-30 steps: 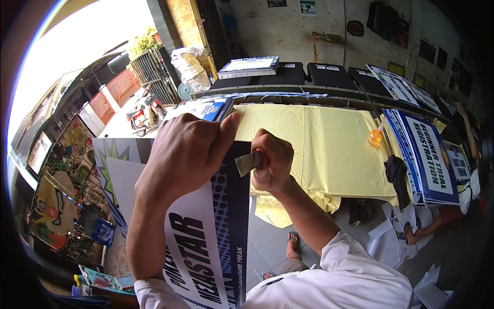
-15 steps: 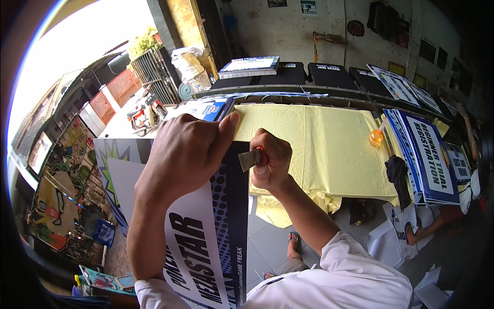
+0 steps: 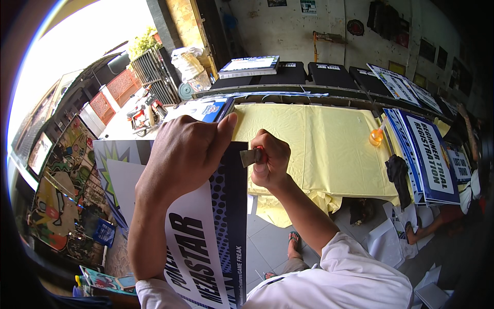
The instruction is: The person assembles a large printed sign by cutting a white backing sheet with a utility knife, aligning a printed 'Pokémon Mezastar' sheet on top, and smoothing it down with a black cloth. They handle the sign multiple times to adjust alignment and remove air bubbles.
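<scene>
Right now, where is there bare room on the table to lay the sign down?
The yellow cloth is bare from the right hand across to the orange bottle. The far edge and right side are crowded with stacked signs.

Left hand [image 3: 180, 154] on printed board [image 3: 206, 242]; right hand [image 3: 270, 162] beside, blade [image 3: 250, 157] seemingly at board's edge; table [image 3: 329, 149] behind.

Daylight floods in from the open doorway [image 3: 77, 56] at upper left — blown out to white there. The yellow-covered bench [image 3: 329, 149] is evenly lit, while the right side falls into shadow. Fisheye bending curves edges, with a black vignette around the rim.
</scene>
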{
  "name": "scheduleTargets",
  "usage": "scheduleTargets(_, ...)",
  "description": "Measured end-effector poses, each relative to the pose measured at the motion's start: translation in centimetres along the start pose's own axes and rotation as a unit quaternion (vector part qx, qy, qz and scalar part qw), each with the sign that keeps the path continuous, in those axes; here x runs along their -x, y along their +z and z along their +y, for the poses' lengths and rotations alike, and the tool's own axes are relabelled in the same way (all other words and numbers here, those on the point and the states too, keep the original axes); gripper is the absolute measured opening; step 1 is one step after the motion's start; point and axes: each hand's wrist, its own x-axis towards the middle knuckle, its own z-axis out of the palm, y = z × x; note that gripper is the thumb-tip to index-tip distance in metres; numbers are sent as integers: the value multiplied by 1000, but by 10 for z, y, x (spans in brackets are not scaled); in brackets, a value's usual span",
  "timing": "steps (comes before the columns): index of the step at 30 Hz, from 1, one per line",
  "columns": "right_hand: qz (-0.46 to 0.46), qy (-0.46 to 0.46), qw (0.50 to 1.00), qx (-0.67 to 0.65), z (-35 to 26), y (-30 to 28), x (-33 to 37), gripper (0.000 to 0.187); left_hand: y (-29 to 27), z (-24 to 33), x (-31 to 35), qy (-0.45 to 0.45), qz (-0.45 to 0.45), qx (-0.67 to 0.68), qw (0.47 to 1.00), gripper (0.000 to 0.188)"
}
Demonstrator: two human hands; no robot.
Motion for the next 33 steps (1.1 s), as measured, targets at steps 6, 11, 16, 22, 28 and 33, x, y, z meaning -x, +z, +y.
scheduleTargets(6, 0, 11, 1000, 24, 9, 0, 11, 63, 4, -4, 1, 12, 4, 1, 1000, 58)
scheduleTargets(11, 0, 9, 1000, 19, 5, 1, 11, 66, 2, -4, 1, 20, 10, 1, 1000, 56)
scheduleTargets(16, 11, -7, 1000, -6, -7, 8, -2, 63, 5, -7, 3, 25, 5, -11, 1000, 53)
scheduleTargets(22, -6, -18, 1000, 10, -8, 8, -9, 66, 2, -5, 2, 29, 8, -5, 1000, 49)
scheduleTargets(28, 16, 9, 1000, -5, 0, 10, -2, 64, 0, -5, 4, 28, 11, -7, 1000, 52)
scheduleTargets(33, 5, 6, 1000, -15, -2, 9, -2, 64, 4, -7, 3, 30, 20, 2, 999, 54)
